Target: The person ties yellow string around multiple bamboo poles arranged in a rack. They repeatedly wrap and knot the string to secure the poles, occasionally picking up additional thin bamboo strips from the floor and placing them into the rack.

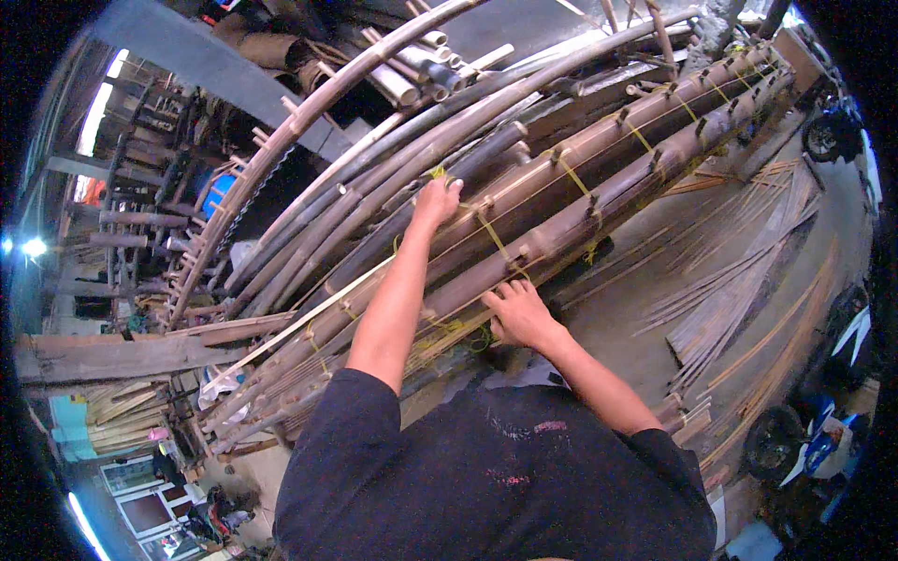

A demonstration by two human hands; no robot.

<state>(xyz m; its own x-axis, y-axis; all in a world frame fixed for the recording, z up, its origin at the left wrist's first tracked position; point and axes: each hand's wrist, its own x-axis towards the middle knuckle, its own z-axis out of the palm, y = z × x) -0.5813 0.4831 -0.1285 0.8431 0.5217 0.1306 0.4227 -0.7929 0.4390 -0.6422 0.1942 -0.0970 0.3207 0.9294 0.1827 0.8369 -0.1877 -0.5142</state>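
Observation:
Two long brown bamboo poles run side by side from lower left to upper right, a far pole (552,178) and a near pole (561,234). Yellow-green twine (493,234) ties them together at several places. My left hand (437,203) is closed at the far pole, with a tuft of the twine sticking out above its fingers. Against the near pole's front side rests my right hand (524,316), its fingers spread and bent beside a tie. Loose twine (454,327) hangs just left of it, over thin strips under the pole.
Behind lie dark curved poles (402,150) and stacked pale tubes (398,86). Flat bamboo slats (720,290) and long thin strips (776,374) cover the floor at right. A motorcycle (814,439) stands at lower right. A wooden beam (122,357) sits at left.

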